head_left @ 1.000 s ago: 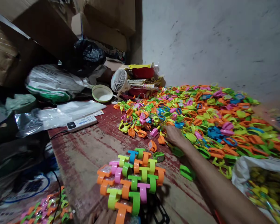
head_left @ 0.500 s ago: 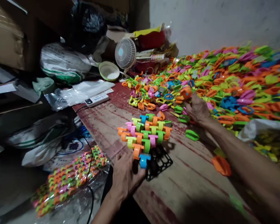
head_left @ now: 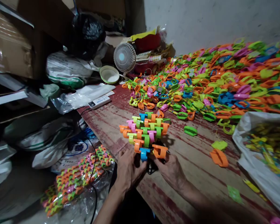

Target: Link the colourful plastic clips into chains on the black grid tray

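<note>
My left hand (head_left: 128, 169) is closed on the near left edge of a black grid rack (head_left: 151, 170), beside a blue curved plastic piece (head_left: 144, 154). Rows of bright curved plastic pieces (head_left: 146, 140) in orange, green, pink and yellow stand in the rack and hide most of it. At its near right corner, my right hand (head_left: 172, 172) grips an orange curved plastic piece (head_left: 160, 151). I cannot tell whether that piece is seated in the rack. A loose green piece (head_left: 190, 130) and an orange one (head_left: 219, 157) lie on the worn wooden table (head_left: 191, 186).
A large heap of loose coloured pieces (head_left: 207, 77) rises against the wall. To the right stands a white sack (head_left: 244, 140) of yellow items. A fan (head_left: 124, 57), bowl (head_left: 109, 74) and power strip (head_left: 99, 102) occupy the back left. Bagged filled racks (head_left: 77, 180) lie below the left edge.
My right hand has come back from the heap to the rack, bringing an orange piece to its near right corner. My left hand has stayed on the rack. The view has shifted slightly.
</note>
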`<state>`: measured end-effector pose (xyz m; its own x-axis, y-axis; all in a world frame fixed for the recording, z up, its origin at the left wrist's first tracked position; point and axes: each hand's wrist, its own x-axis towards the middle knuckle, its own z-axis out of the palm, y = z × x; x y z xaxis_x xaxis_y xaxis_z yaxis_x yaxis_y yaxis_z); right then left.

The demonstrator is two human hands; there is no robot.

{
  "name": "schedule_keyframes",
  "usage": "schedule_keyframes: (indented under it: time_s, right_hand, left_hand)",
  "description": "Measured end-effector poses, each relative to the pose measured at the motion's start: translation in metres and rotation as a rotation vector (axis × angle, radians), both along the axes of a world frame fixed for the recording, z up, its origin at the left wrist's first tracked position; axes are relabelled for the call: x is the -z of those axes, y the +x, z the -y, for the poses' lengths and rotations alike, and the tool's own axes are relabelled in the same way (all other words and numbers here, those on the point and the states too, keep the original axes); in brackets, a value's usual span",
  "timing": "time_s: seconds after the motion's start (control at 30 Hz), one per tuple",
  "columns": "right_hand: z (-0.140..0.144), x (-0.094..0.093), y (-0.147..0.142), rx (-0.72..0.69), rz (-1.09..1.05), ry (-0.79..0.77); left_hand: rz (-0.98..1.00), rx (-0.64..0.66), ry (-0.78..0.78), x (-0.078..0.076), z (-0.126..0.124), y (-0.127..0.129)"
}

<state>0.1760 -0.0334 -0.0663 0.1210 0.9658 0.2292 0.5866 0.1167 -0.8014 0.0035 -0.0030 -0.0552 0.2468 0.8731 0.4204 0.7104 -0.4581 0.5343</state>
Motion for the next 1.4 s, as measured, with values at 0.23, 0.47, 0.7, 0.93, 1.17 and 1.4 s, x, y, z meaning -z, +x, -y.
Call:
schedule_keyframes:
  time_s: [0.23, 0.47, 0.7, 0.93, 1.17, 1.4]
  right_hand:
    - [-0.002, -0.003, 0.006, -0.066, 0.216, 0.227]
    - [-0.007, -0.008, 0.005, -0.141, 0.21, 0.332]
    - [-0.015, -0.01, 0.008, -0.227, 0.328, 0.468]
    - [-0.01, -0.013, -0.002, -0.122, 0.347, 0.386]
    - [-0.011, -0.013, -0.012, -0.069, 0.391, 0.442]
    - [-0.007, -0.007, -0.006, -0.097, 0.219, 0.293]
  left_hand:
    - [0.068, 0.001, 0.019, 0.002, -0.001, 0.002]
    - [0.081, 0.003, -0.015, 0.001, -0.002, 0.002]
    - [0.068, 0.005, -0.103, -0.003, -0.004, 0.003]
    - [0.065, -0.027, -0.095, -0.002, -0.006, 0.004]
    - [0.111, -0.032, -0.01, -0.005, 0.016, -0.004]
    - [0.001, 0.005, 0.31, -0.071, 0.038, -0.013]
